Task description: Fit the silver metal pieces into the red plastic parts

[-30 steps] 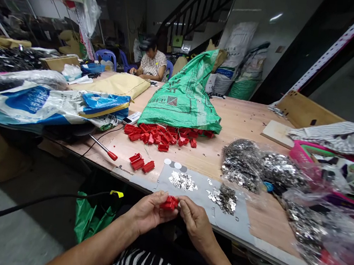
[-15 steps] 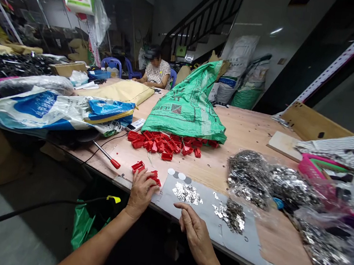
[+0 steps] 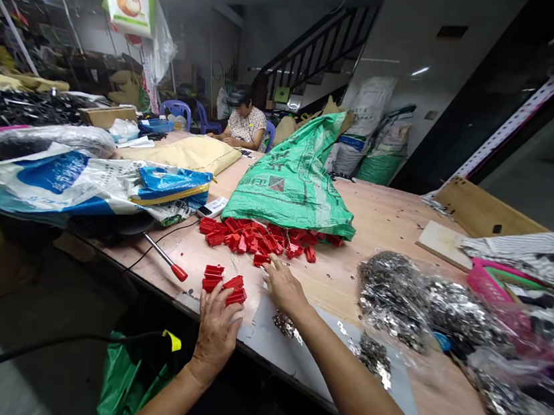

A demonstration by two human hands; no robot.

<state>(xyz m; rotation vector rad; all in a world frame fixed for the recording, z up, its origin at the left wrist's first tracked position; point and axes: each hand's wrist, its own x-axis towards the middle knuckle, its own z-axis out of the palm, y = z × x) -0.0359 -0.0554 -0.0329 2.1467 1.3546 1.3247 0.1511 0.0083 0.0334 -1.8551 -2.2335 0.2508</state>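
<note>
Dim workshop, staircase, pale tabletop, left hand and right hand at red parts, each grip unclear

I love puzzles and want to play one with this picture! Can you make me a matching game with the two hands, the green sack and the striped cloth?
Things:
1. left hand
2. right hand
3. green sack
4. striped cloth

Places:
A. just behind the pink basket
B. at the small red cluster
C. with the big red heap along its lower edge
D. at the single red part in front of the heap

Pairs: 1-B, 2-D, 3-C, 4-A
</note>
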